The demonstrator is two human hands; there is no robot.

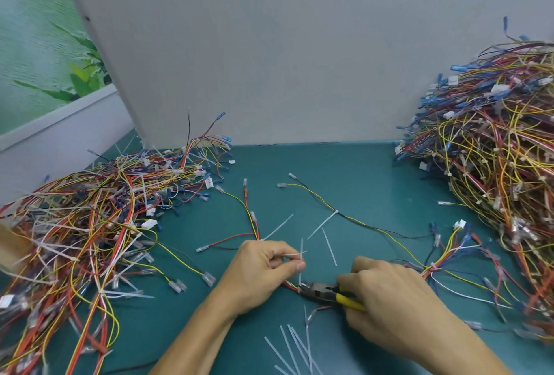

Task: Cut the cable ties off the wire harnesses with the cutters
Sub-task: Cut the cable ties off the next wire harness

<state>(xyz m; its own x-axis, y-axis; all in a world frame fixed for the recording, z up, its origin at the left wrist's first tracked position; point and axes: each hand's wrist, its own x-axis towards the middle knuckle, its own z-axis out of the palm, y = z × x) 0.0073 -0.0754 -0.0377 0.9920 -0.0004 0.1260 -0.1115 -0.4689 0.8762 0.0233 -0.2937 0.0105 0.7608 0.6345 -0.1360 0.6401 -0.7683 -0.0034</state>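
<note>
My left hand (263, 269) pinches a white cable tie (300, 254) on the wire harness (374, 227) that lies across the green table. My right hand (386, 293) grips the yellow-handled cutters (323, 291). The dark jaws sit at the red and yellow wires just below my left fingers. Whether the jaws are closed on a tie is hidden. Another tie (325, 223) stands out from the black and yellow strand farther back.
A big heap of tied harnesses (491, 158) fills the right side. A flatter heap of harnesses (99, 209) covers the left. Several cut white ties (295, 350) lie near the front edge between my forearms. A grey panel (269, 44) closes the back.
</note>
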